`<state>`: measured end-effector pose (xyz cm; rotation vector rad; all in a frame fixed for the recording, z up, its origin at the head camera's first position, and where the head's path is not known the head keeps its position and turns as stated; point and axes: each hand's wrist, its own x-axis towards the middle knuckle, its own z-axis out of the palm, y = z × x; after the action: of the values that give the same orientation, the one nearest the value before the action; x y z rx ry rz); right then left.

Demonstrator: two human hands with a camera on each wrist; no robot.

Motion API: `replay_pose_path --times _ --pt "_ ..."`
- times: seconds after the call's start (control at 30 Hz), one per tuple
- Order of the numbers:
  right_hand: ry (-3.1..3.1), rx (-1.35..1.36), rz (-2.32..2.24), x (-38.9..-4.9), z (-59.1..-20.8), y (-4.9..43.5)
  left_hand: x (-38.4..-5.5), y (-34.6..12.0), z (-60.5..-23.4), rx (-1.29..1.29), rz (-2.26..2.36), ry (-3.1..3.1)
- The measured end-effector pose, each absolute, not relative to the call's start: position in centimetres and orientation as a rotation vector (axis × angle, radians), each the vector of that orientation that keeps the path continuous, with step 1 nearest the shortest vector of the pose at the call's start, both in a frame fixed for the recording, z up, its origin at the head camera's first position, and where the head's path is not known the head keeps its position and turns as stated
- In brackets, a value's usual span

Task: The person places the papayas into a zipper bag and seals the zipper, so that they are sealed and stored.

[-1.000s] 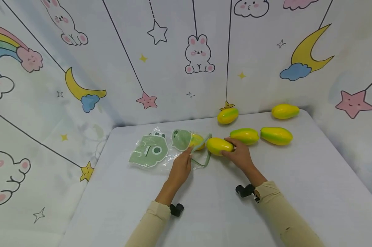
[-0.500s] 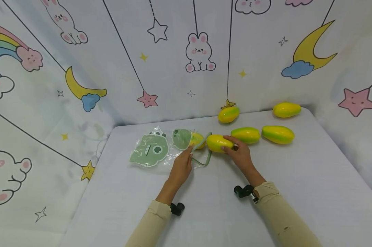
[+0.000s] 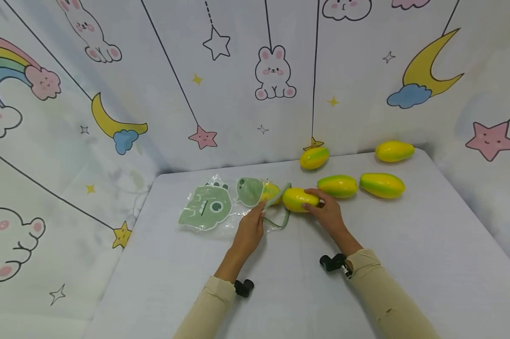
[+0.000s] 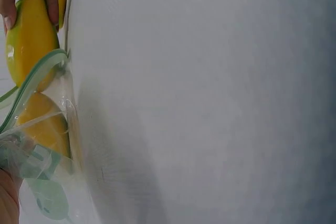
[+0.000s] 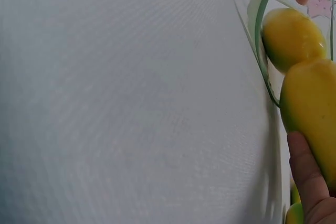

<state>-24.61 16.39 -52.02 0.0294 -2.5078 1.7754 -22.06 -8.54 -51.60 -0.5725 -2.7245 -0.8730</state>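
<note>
My left hand (image 3: pixel 249 230) holds the mouth of a clear zip bag (image 3: pixel 210 207) with green dinosaur prints, lying on the table. Its green zip edges (image 5: pixel 257 14) stand parted in a loop. Inside the bag, near the mouth, lies one yellow-green mango (image 4: pixel 44 124), partly behind the printed panel. My right hand (image 3: pixel 331 217) grips a second mango (image 3: pixel 298 200) by its right end, thumb and fingers on opposite sides. That mango's left end is right at the open mouth and close against the one inside. Part of the left hand is hidden by the bag in the left wrist view.
Two more mangoes (image 3: pixel 337 186) (image 3: pixel 382 185) lie just right of my right hand. Others sit at the table's back edge, one behind the held mango (image 3: pixel 314 158) and one at the back right corner (image 3: pixel 394 151). A printed cloth wall (image 3: pixel 238 108) rises behind the white table (image 3: pixel 288 292).
My right hand has moved the held mango slightly left, closer into the bag's mouth. The left hand keeps its hold on the bag with hardly any movement.
</note>
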Motion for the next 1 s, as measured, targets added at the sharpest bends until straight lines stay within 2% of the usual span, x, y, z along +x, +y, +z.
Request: replay_pose_path --times 0.2,0.53,1.0 --pt "-2.514 -0.018 1.802 -24.9 -52.5 16.3 -22.0 -8.3 -51.6 -0.614 -0.886 -2.685" --pt "-2.35 -0.295 1.997 -24.9 -52.6 14.5 -21.7 -8.1 -51.7 -0.6 -0.909 -2.701" --pt "-2.337 -0.295 1.871 -24.6 -53.4 13.2 -21.7 -8.3 -51.7 -0.61 -0.913 -2.686"
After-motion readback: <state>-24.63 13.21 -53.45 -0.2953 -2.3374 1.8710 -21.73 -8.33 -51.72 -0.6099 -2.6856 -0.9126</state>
